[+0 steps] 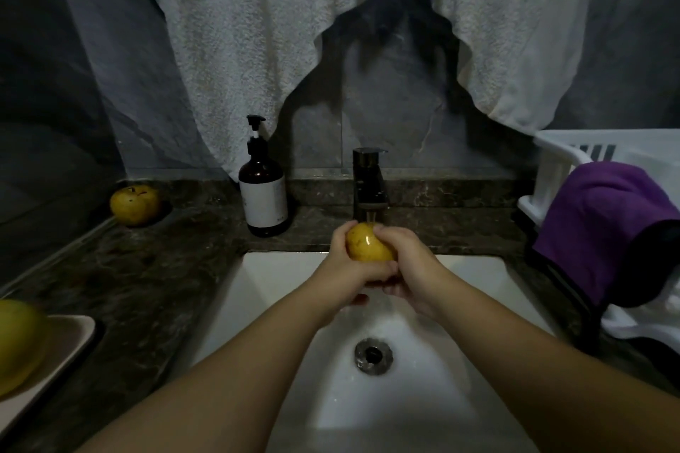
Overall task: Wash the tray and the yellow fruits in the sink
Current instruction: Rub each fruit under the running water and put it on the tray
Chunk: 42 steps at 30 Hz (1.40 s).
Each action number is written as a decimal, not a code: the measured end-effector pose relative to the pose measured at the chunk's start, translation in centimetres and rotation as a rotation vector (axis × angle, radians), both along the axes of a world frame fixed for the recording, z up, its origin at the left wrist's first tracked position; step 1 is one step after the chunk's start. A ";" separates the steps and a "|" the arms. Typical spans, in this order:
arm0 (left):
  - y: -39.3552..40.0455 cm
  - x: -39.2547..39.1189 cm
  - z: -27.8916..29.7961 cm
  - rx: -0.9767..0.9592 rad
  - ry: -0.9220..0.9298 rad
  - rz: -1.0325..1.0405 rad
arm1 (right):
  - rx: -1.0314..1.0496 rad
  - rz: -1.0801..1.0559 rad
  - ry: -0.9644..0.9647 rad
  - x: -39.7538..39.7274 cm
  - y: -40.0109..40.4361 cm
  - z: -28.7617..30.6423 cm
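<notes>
A wet yellow fruit (368, 242) is held under the dark faucet (369, 183), over the white sink (265, 279). My left hand (351, 265) grips it from the left and below. My right hand (408, 268) wraps it from the right, fingers curled over its top. A second yellow fruit (134, 204) sits on the dark counter at the back left. A third yellow fruit (18, 338) lies on the beige tray (62, 346) at the left edge, partly cut off by the frame.
A brown pump bottle (263, 191) stands left of the faucet. A white rack (552, 165) with a purple cloth (603, 228) stands on the right. A white towel (257, 40) hangs on the wall behind. The drain (373, 355) sits in the sink's middle.
</notes>
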<state>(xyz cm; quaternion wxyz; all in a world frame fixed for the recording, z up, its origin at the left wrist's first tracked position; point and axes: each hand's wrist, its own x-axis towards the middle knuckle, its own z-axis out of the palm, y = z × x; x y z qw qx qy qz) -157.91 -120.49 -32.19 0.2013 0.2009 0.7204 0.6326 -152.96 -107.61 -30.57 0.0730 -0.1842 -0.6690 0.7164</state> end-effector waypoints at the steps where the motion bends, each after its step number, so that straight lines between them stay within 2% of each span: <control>1: -0.1 0.1 0.2 0.031 -0.092 -0.007 | -0.001 0.026 0.007 0.1 0.1 0.0; 3: -0.1 0.3 0.4 0.079 -0.182 0.024 | 0.118 0.070 -0.051 0.2 0.0 0.0; 6: 0.3 0.2 0.4 -0.032 -0.027 0.089 | 0.233 0.067 -0.156 -0.1 -0.5 0.2; 8: 0.6 0.1 0.2 -0.069 0.023 0.130 | 0.293 0.067 -0.092 -0.2 -0.6 0.0; 11: 0.5 0.1 0.7 0.006 -0.124 0.159 | 0.341 0.096 0.050 0.0 -0.7 -0.2; 16: 0.8 0.1 0.1 -0.032 -0.008 0.173 | 0.338 0.055 -0.086 -0.1 -0.8 -0.1; 20: 0.5 0.6 0.8 0.076 -0.325 0.132 | 0.490 0.029 0.090 0.0 -0.8 -0.5; 21: 0.5 0.4 0.6 0.085 -0.306 0.133 | 0.471 0.030 0.074 -0.1 -0.8 -0.5; 24: 0.8 -0.1 0.1 -0.001 -0.032 0.206 | 0.257 0.014 -0.100 -0.2 -1.3 0.2; 25: 0.8 -0.1 0.1 0.007 -0.034 0.204 | 0.270 0.006 -0.100 -0.4 -1.4 0.2; 28: 0.3 0.5 0.9 0.095 -0.366 0.099 | 0.484 -0.030 0.077 -0.6 -1.2 -0.6; 30: 0.2 0.7 1.0 0.106 -0.415 0.093 | 0.471 -0.022 0.086 -0.4 -1.2 -0.6; 32: 0.3 0.5 0.6 0.089 -0.234 0.160 | 0.227 -0.015 -0.067 -0.3 -1.6 -0.2; 34: 0.2 0.4 0.5 0.045 -0.084 0.197 | 0.153 -0.022 -0.123 -0.2 -1.9 -0.1; 35: 0.2 0.4 0.5 0.045 -0.100 0.187 | 0.208 -0.029 -0.071 -0.2 -2.0 -0.2; 38: -0.1 0.6 0.9 0.033 -0.380 0.096 | 0.478 -0.044 0.151 -0.1 -1.6 -0.7; 39: -0.2 0.5 0.8 0.021 -0.418 0.062 | 0.526 -0.030 0.179 0.0 -1.3 -0.8; 42: -0.1 0.3 0.6 0.095 -0.408 0.068 | 0.473 0.082 0.191 0.2 -0.8 -0.9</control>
